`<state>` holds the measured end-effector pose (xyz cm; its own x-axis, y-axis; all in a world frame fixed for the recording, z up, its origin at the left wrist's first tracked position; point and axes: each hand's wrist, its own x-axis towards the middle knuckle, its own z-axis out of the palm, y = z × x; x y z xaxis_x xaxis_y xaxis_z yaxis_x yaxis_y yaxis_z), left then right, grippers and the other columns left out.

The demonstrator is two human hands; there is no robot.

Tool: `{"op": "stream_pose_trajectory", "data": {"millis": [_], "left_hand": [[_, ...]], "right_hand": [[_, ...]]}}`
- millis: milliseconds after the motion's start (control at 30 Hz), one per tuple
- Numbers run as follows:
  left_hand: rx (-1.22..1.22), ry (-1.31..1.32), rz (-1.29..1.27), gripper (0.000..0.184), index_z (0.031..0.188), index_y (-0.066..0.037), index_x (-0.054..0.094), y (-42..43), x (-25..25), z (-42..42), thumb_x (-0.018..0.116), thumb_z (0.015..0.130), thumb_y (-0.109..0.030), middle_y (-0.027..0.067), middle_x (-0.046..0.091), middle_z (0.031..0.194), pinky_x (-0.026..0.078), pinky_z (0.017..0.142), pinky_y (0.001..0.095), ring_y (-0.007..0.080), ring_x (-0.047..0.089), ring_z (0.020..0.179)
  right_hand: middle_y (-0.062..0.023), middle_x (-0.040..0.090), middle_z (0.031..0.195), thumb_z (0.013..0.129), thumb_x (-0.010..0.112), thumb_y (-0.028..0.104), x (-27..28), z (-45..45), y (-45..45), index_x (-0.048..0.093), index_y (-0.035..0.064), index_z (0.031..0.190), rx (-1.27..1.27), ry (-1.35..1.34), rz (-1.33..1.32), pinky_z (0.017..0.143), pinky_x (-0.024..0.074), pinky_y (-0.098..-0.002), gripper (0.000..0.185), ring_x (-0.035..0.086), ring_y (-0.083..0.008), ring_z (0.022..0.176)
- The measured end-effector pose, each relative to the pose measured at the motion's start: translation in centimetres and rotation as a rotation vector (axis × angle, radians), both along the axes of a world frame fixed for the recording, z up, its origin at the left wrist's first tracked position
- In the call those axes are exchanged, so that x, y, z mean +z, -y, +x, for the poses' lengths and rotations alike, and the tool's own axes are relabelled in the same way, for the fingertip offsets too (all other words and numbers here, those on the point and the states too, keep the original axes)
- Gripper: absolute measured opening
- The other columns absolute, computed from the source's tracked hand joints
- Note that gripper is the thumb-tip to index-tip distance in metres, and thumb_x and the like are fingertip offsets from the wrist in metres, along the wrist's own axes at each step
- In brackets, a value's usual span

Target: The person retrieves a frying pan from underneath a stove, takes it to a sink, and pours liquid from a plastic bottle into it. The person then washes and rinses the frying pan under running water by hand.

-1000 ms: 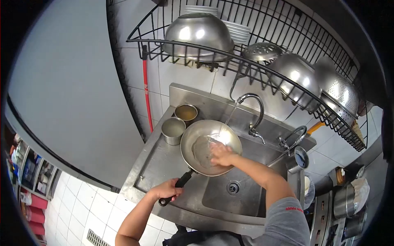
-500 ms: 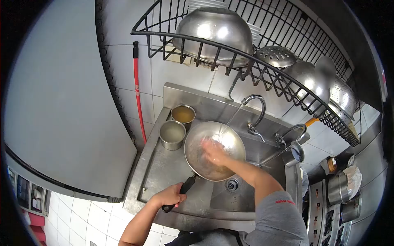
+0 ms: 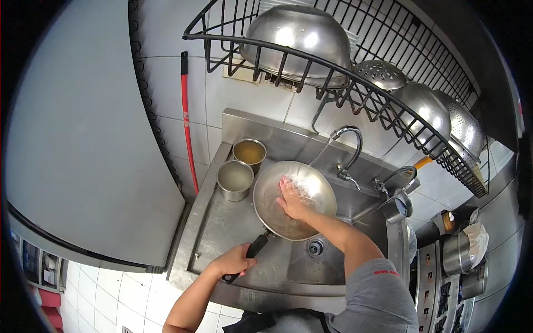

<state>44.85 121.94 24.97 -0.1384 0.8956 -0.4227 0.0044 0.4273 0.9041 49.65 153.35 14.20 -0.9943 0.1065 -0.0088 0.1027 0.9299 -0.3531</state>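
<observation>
My left hand (image 3: 234, 261) is wrapped round the black handle of a frying pan (image 3: 267, 208). The silver pan sits over the steel sink (image 3: 327, 273), its bowl beside the drain. Inside it, my right hand (image 3: 292, 201) lies with fingers stretched out against the wet inner surface. No tool shows in that hand, though its palm side is hidden. From a curved faucet (image 3: 358, 147) a thin stream of water runs into the pan, and some water lies in it.
Two metal pots, one with cloudy liquid (image 3: 234, 194) and one with yellowish liquid (image 3: 256, 165), stand left of the pan. A second faucet (image 3: 404, 171) has a metal cup (image 3: 397, 208) by it. Overhead hangs a black wire rack (image 3: 311, 55) holding bowls and strainers.
My right hand has shifted slightly up within the pan and is less blurred. The pan appears slightly higher and further right, with my left hand still on its handle.
</observation>
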Motion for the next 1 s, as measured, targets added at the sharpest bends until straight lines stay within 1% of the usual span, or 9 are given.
{"op": "stream_pose_trajectory", "data": {"millis": [67, 233, 300, 367, 467, 600, 800, 833, 1000], "left_hand": [[-0.001, 0.011, -0.023, 0.018, 0.091, -0.001, 0.046, -0.5, 0.5, -0.3, 0.058, 0.080, -0.009, 0.0001, 0.048, 0.058, 0.038, 0.041, 0.0240, 0.0088, 0.047, 0.043], [0.029, 0.052, -0.023, 0.022, 0.091, 0.002, 0.047, -0.3, -0.5, -0.4, 0.058, 0.079, -0.013, 0.0032, 0.049, 0.054, 0.039, 0.041, 0.0277, 0.0115, 0.049, 0.042], [0.041, 0.044, -0.035, 0.022, 0.091, 0.002, 0.047, -0.1, -0.6, -0.2, 0.058, 0.079, -0.013, 0.0028, 0.049, 0.054, 0.039, 0.041, 0.0275, 0.0114, 0.048, 0.042], [-0.001, -0.007, -0.013, 0.022, 0.092, 0.002, 0.047, 0.1, -0.9, 0.1, 0.058, 0.080, -0.013, 0.0024, 0.049, 0.054, 0.039, 0.042, 0.0270, 0.0113, 0.048, 0.042], [-0.035, -0.012, 0.002, 0.023, 0.094, 0.002, 0.045, -0.6, 0.3, 0.6, 0.057, 0.080, -0.012, 0.0026, 0.049, 0.056, 0.039, 0.042, 0.0264, 0.0110, 0.049, 0.043], [0.008, 0.008, 0.023, 0.024, 0.095, 0.002, 0.043, -1.5, 0.8, 0.6, 0.057, 0.080, -0.011, 0.0027, 0.049, 0.058, 0.039, 0.042, 0.0263, 0.0108, 0.049, 0.044], [0.031, 0.099, 0.008, 0.020, 0.091, 0.000, 0.042, -2.0, 0.0, 0.2, 0.056, 0.081, -0.012, 0.0012, 0.049, 0.060, 0.039, 0.042, 0.0249, 0.0096, 0.049, 0.045], [0.022, 0.117, 0.019, 0.021, 0.092, -0.001, 0.042, -2.1, -0.1, 0.1, 0.056, 0.081, -0.011, 0.0008, 0.048, 0.060, 0.038, 0.041, 0.0247, 0.0094, 0.048, 0.045], [-0.026, 0.145, 0.014, 0.022, 0.095, -0.002, 0.041, -2.0, -0.5, -0.6, 0.057, 0.083, -0.010, 0.0001, 0.046, 0.060, 0.038, 0.040, 0.0242, 0.0092, 0.047, 0.043]], "right_hand": [[-0.0167, 0.003, 0.150, 0.093, 0.035, 0.030, 2.8, -0.3, 3.3, 0.011, 0.0091, 0.144, -0.288, 0.183, 0.117, 0.111, 0.0045, -0.0463, 0.060, 0.003, -0.0357, 0.138], [-0.0184, 0.005, 0.149, 0.092, 0.036, 0.042, 6.8, 2.7, 2.7, 0.016, 0.0049, 0.142, 0.565, 0.634, -0.128, 0.111, 0.0040, -0.0449, 0.066, 0.002, -0.0325, 0.138], [-0.0163, 0.006, 0.149, 0.092, 0.037, 0.043, 8.2, 6.5, -1.3, 0.022, 0.0057, 0.141, 0.604, 0.931, -0.495, 0.111, 0.0039, -0.0453, 0.063, 0.005, -0.0292, 0.138], [-0.0134, 0.007, 0.150, 0.092, 0.036, 0.042, 8.0, 8.0, -7.4, 0.022, 0.0071, 0.141, 0.709, 1.144, 0.108, 0.111, 0.0055, -0.0450, 0.062, 0.007, -0.0276, 0.138], [-0.0114, 0.009, 0.150, 0.092, 0.037, 0.040, 12.1, 8.1, -5.5, 0.023, 0.0095, 0.141, 0.088, 0.776, 0.601, 0.111, 0.0063, -0.0444, 0.060, 0.008, -0.0269, 0.138], [-0.0141, 0.011, 0.149, 0.092, 0.037, 0.043, 1.5, 3.2, -2.6, 0.023, 0.0092, 0.141, -0.343, 0.033, 0.317, 0.109, 0.0134, -0.0474, 0.061, 0.010, -0.0294, 0.137], [-0.0143, 0.010, 0.149, 0.091, 0.040, 0.042, 1.5, -0.1, -3.8, 0.021, 0.0116, 0.142, 0.368, 0.112, 0.205, 0.108, 0.0153, -0.0481, 0.062, 0.012, -0.0347, 0.136], [-0.0133, 0.015, 0.149, 0.090, 0.040, 0.043, 2.3, 0.1, -4.8, 0.022, 0.0132, 0.141, -0.044, 0.187, 0.102, 0.108, 0.0122, -0.0502, 0.061, 0.013, -0.0344, 0.136], [-0.0102, 0.017, 0.149, 0.091, 0.037, 0.042, 2.7, -0.1, -1.4, 0.020, 0.0162, 0.142, -0.052, 0.250, 0.295, 0.107, 0.0098, -0.0528, 0.059, 0.017, -0.0299, 0.136]]}}
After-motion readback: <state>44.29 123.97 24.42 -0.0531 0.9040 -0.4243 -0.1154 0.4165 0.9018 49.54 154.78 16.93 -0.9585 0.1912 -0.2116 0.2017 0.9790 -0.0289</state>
